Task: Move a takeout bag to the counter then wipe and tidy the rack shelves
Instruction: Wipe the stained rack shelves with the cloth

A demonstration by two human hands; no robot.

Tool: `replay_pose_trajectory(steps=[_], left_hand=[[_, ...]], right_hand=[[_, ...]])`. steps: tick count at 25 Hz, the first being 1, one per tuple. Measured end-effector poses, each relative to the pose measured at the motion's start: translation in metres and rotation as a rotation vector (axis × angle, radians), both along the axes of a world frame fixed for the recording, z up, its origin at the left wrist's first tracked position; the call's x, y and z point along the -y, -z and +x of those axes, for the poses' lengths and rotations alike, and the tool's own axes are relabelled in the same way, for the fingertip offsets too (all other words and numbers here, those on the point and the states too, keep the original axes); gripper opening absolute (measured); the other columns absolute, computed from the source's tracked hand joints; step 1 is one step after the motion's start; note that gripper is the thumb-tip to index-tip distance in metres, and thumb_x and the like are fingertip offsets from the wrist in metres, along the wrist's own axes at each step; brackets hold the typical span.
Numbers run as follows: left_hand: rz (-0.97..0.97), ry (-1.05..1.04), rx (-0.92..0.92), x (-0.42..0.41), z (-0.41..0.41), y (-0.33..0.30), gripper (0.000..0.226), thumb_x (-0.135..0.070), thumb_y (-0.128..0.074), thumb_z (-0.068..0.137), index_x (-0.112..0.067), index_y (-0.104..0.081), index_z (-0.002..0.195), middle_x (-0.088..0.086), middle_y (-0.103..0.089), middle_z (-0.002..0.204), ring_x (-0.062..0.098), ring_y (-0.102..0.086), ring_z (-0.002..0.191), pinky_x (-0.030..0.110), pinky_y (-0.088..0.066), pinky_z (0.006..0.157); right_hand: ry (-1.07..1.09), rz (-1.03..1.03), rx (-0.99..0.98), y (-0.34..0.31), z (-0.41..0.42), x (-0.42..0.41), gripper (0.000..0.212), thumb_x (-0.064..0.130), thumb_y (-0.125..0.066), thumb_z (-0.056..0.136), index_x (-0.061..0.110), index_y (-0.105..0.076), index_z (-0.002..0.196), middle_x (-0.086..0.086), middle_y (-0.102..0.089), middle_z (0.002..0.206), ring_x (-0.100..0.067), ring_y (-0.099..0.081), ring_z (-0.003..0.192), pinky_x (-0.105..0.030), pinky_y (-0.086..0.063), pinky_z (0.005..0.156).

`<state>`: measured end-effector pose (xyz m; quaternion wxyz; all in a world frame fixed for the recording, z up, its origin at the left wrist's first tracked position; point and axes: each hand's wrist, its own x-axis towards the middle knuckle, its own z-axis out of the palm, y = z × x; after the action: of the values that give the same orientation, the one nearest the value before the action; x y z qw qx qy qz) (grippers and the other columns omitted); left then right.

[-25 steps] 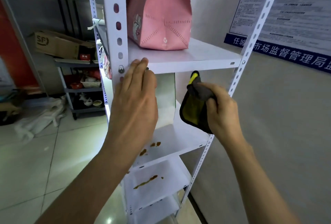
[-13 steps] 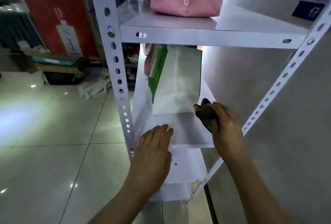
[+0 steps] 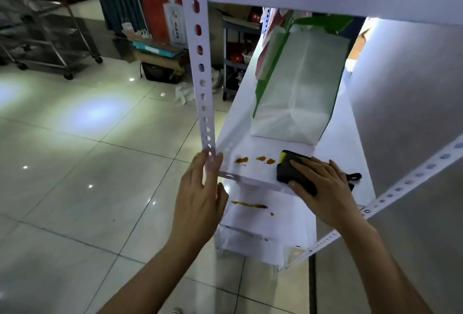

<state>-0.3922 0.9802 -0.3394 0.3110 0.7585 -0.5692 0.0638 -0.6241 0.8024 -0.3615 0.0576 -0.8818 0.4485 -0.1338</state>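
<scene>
Your right hand [image 3: 323, 188] is no longer raised in front of the shelf with the dark cloth [image 3: 295, 173] bunched in its fist; it now presses the cloth flat on the middle shelf [image 3: 253, 178], at centre right of the frame, just right of the orange-brown stains [image 3: 253, 160]. Your left hand [image 3: 200, 195] has dropped from the upper shelf edge to the front post [image 3: 204, 88] at shelf level.
</scene>
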Motion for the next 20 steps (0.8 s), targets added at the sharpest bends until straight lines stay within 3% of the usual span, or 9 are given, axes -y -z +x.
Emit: replay_pose_trajectory(steps=[3,6,8,13,20], left_hand=[[-0.153,-0.022,-0.135,0.008,0.010,-0.016,0.077,-0.008,-0.059,0.095,-0.025,-0.018,0.158,0.007,-0.004,0.167,0.028,-0.029,0.147,0.032,-0.041,0.105],[-0.230,0.013,-0.246,0.018,0.016,-0.028,0.078,-0.016,-0.050,0.102,-0.024,0.003,0.158,-0.007,-0.003,0.167,0.006,-0.016,0.150,0.018,-0.034,0.110],[-0.204,0.027,-0.245,0.026,0.015,-0.028,0.074,-0.017,-0.047,0.104,-0.026,0.003,0.158,-0.009,0.003,0.167,0.002,-0.009,0.151,0.014,-0.036,0.107],[-0.218,0.086,-0.282,0.031,0.013,-0.021,0.071,0.003,-0.043,0.100,-0.011,-0.005,0.158,0.005,0.004,0.167,0.015,-0.001,0.154,0.034,-0.022,0.122],[-0.191,0.059,-0.314,0.031,0.009,-0.024,0.074,0.013,-0.043,0.094,-0.005,-0.008,0.157,0.009,0.000,0.167,0.013,-0.001,0.154,0.016,-0.012,0.119]], right_hand=[[-0.045,0.028,-0.069,0.009,0.007,-0.001,0.069,0.067,-0.021,0.095,0.037,-0.031,0.156,0.003,-0.035,0.162,-0.022,-0.029,0.150,-0.042,-0.015,0.125],[-0.065,0.047,-0.047,0.010,0.025,-0.006,0.068,0.062,-0.017,0.097,0.033,-0.024,0.159,0.001,-0.028,0.165,-0.022,-0.025,0.152,-0.040,-0.018,0.124],[-0.102,0.057,-0.040,0.008,0.038,-0.006,0.061,0.056,-0.020,0.102,0.032,-0.023,0.159,0.001,-0.026,0.165,-0.021,-0.024,0.152,-0.039,-0.019,0.123],[-0.181,0.084,-0.050,0.005,0.081,0.004,0.056,0.047,-0.029,0.106,0.028,-0.027,0.158,-0.002,-0.030,0.164,-0.020,-0.026,0.150,-0.036,-0.021,0.122],[-0.319,0.107,-0.060,0.003,0.148,-0.002,0.053,0.044,-0.034,0.105,0.032,-0.032,0.157,0.000,-0.029,0.164,-0.020,-0.026,0.150,-0.037,-0.019,0.122]])
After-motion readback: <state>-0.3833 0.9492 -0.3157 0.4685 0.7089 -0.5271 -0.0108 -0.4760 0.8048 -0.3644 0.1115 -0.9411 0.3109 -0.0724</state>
